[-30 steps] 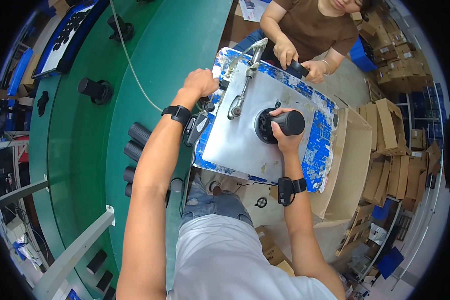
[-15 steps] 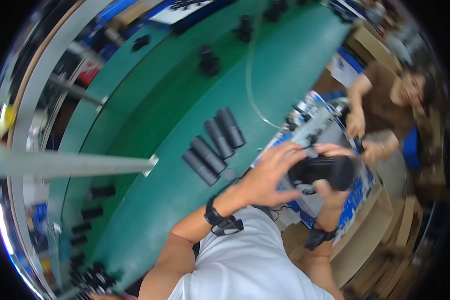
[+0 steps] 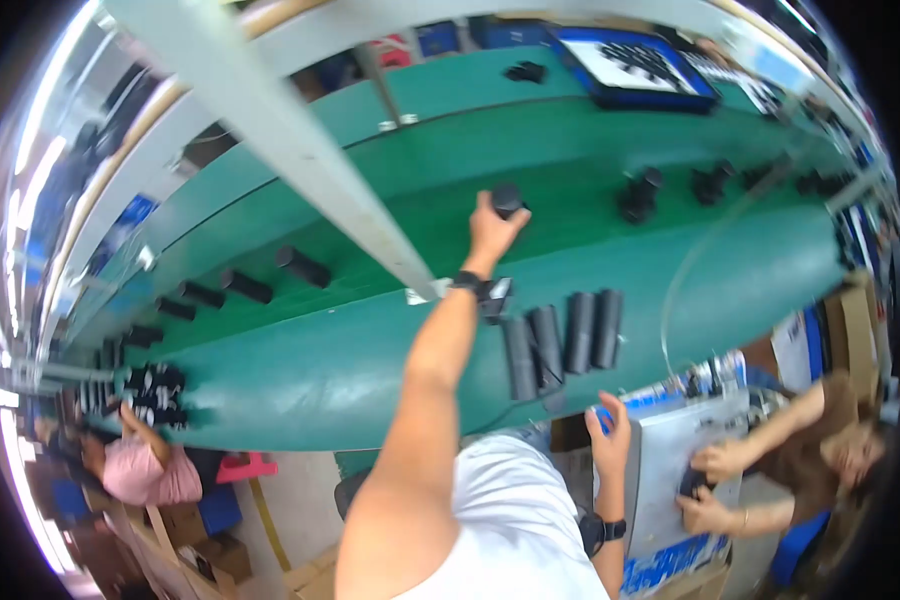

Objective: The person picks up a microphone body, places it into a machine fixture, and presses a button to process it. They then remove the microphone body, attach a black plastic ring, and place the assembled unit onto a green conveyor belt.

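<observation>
My left hand (image 3: 493,232) reaches far out over the dark green strip, its fingers around a black cylindrical part (image 3: 507,200). The round end of that part faces up; whether its base touches the strip is hidden. My right hand (image 3: 611,440) hangs near the table's front edge beside the grey metal workstation, holding nothing, thumb and fingers apart. Between the hands, several black tubes (image 3: 579,330) lie side by side on the green table (image 3: 390,350), in two groups. Farther right on the strip stand bulky black parts (image 3: 639,196).
A slanting white post (image 3: 320,170) rises left of my left arm. More black cylinders (image 3: 303,266) lie along the strip to the left. A blue tray (image 3: 635,70) sits on the far shelf. Right of me, a co-worker handles a black piece at the metal workstation (image 3: 660,480).
The view has turned rightward in the room's sense unclear, while my left hand has carried the black part out over the strip. My right hand has let go of it and opened.
</observation>
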The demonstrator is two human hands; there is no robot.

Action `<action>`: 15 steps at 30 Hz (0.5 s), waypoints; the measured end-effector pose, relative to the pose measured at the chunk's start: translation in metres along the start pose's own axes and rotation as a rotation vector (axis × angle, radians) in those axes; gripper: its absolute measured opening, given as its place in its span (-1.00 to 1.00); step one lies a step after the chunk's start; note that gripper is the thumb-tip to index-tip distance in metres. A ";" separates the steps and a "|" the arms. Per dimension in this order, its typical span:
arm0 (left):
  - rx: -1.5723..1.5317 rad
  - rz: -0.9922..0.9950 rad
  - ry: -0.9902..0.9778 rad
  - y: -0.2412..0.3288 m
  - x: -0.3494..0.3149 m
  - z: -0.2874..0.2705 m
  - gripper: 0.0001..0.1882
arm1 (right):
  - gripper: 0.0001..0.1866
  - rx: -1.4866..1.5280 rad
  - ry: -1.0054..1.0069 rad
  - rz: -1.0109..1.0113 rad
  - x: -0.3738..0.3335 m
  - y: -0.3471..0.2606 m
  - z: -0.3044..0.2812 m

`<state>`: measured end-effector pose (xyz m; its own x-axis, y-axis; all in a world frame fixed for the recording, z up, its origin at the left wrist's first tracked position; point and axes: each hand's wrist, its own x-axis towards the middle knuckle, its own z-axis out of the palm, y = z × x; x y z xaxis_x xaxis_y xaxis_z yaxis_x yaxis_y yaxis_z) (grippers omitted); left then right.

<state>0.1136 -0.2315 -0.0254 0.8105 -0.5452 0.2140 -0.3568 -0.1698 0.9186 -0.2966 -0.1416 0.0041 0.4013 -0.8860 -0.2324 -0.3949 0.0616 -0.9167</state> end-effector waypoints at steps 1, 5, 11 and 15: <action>0.092 -0.063 -0.008 -0.010 0.006 0.007 -0.36 | -0.59 0.001 0.007 0.052 0.003 0.017 0.002; 0.080 -0.011 0.107 -0.038 0.004 0.022 -0.38 | -0.63 0.042 -0.098 0.099 0.016 0.050 0.012; 0.132 0.085 0.183 -0.013 -0.009 0.018 -0.19 | -0.70 -0.026 -0.413 0.281 0.031 0.108 0.033; 0.035 0.234 0.309 0.029 -0.052 -0.001 -0.32 | -0.70 -0.347 -0.399 0.133 0.038 0.106 0.040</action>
<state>0.0614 -0.2067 -0.0097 0.8054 -0.3001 0.5112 -0.5597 -0.1010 0.8225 -0.2899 -0.1505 -0.1152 0.5849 -0.6336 -0.5064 -0.6862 -0.0536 -0.7255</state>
